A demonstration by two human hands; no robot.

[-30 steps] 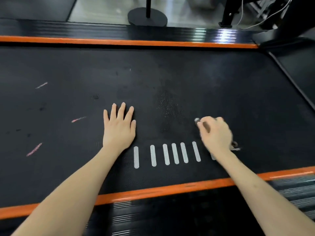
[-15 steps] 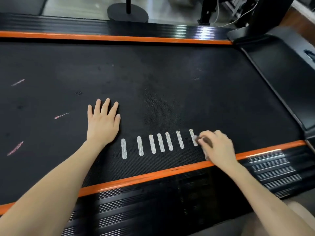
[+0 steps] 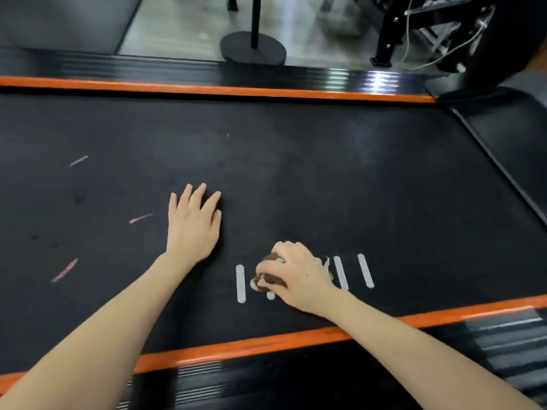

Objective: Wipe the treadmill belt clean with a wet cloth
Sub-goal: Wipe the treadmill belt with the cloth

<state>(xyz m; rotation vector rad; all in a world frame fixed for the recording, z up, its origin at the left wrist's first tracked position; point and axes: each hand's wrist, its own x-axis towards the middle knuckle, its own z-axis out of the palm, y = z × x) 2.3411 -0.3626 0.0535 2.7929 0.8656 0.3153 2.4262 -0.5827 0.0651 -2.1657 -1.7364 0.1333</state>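
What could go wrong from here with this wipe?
1. The cloth is bunched small under the right hand, so each pass covers little, and patches of the belt may get skipped.
2. The reddish streaks at far left lie well away from the cloth and could be missed.
3. The left hand lies flat on the belt, seemingly bracing. If the belt rolls, it may slip.

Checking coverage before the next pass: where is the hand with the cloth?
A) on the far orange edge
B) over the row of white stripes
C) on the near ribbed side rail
B: the right hand grips the cloth on the belt, covering the middle of the white stripes.
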